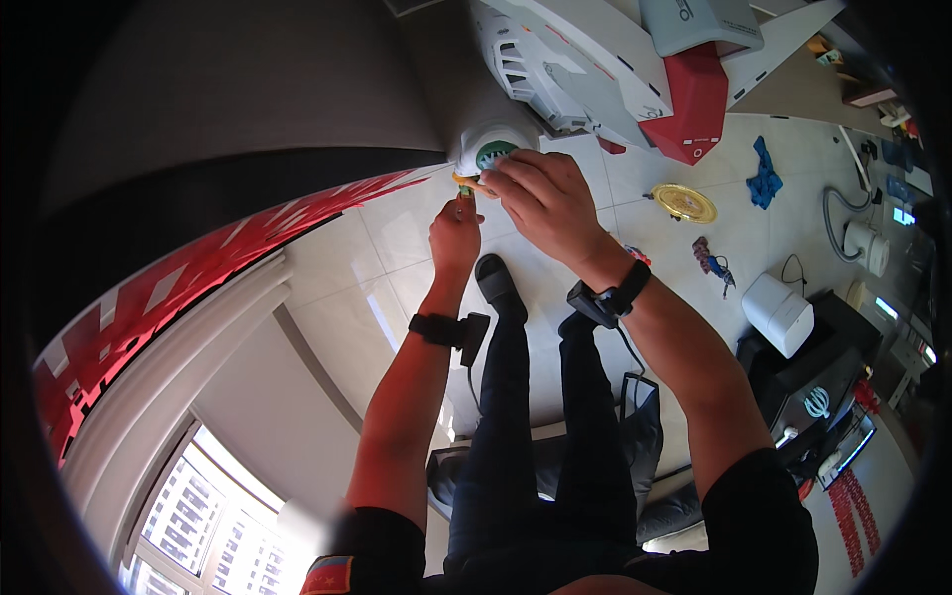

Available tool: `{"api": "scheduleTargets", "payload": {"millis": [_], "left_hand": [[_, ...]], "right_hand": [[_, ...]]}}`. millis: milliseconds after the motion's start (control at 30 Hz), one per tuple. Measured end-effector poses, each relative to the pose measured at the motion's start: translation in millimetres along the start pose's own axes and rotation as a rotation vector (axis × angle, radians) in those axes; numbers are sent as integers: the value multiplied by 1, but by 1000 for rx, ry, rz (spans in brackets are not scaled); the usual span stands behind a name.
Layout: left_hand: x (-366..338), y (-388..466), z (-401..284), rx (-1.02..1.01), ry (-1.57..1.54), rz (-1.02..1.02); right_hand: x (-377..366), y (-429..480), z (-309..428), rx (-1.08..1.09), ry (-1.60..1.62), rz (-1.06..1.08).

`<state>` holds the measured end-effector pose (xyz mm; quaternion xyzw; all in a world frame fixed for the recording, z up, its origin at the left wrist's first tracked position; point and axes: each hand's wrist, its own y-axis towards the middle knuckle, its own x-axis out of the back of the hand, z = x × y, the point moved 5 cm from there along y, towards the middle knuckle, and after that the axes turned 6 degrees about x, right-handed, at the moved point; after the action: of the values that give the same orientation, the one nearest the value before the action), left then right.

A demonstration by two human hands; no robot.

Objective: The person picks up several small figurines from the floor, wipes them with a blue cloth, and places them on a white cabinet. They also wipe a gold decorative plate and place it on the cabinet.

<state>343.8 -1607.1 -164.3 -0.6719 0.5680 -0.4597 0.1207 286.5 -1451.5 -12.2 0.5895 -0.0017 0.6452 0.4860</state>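
Up ahead of me is a white rounded object [469, 145] with a green round patch [492, 152] that bears lettering. My right hand [547, 197] has its curled fingers at the lower right of this object, covering part of the patch. Below it runs a small orange-yellow strip [465, 180], close to the right thumb. My left hand [456, 236] reaches up from beneath and pinches a small green piece [465, 191] just under the strip. Fingers hide how the strip and the green piece join.
A large white and red model [684, 104] juts in at the top right. On the tiled floor lie a gold oval plate [684, 203], a blue cloth [763, 175] and a patterned bundle [710, 264]. A white box [777, 314] stands at right. A red-and-black panel [171, 290] borders the left.
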Motion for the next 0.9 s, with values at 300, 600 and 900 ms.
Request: {"api": "scheduleTargets", "payload": {"millis": [300,600,900], "left_hand": [[-6,12,-15,-12,-300,133],[-8,34,-8,149,-355,100],[-6,40,-8,55,-497,105]], "right_hand": [[-15,16,-13,-18,-23,-6],[-34,16,-18,-8,-35,22],[-49,17,-28,-17,-57,14]]}}
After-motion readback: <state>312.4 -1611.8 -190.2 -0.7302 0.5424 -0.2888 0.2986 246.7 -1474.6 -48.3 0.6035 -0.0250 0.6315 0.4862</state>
